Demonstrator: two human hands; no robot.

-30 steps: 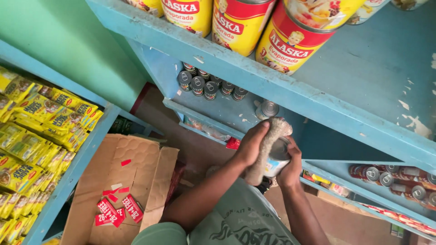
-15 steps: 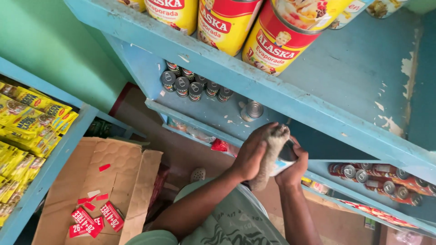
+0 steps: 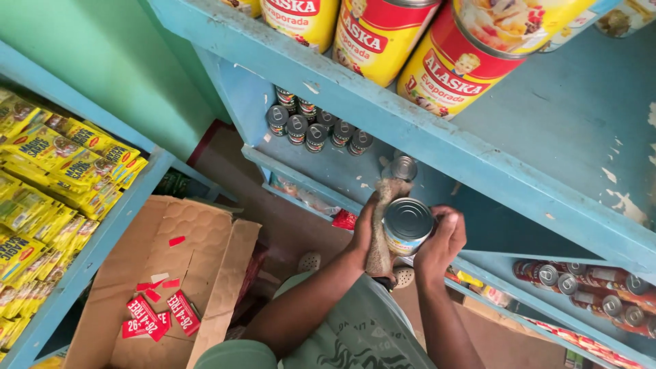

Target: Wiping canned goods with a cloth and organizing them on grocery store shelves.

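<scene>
At the bottom centre of the frame, the person's two forearms rise from a pale printed shirt (image 3: 355, 335) toward the middle of the picture. The right hand (image 3: 441, 242) curls its fingers around the side of a silver-topped tin can (image 3: 408, 225), gripping it just right of centre. The left hand (image 3: 364, 229) is closed on a brownish-grey cloth (image 3: 381, 236), which is pressed against the can's left side and hangs down below the hand; its upper end reaches up past the can's rim.

In the lower left lies an open cardboard box (image 3: 184, 273) with red paper tags (image 3: 160, 316) scattered inside it. Along the left edge, a blue shelf (image 3: 102, 239) holds rows of yellow sachets (image 3: 48, 178).

Beyond the hands, a lower blue shelf (image 3: 328, 164) in the middle of the frame carries a cluster of small dark cans (image 3: 316, 126) and a single silver-lidded can (image 3: 403, 167) just above the cloth. At the lower right, more small cans (image 3: 588, 287) lie on their sides on another shelf level.

Farthest, across the top of the frame, a blue shelf edge (image 3: 410, 123) supports large yellow-and-red tins (image 3: 451, 68) standing side by side. A green wall (image 3: 102, 61) fills the upper left.
</scene>
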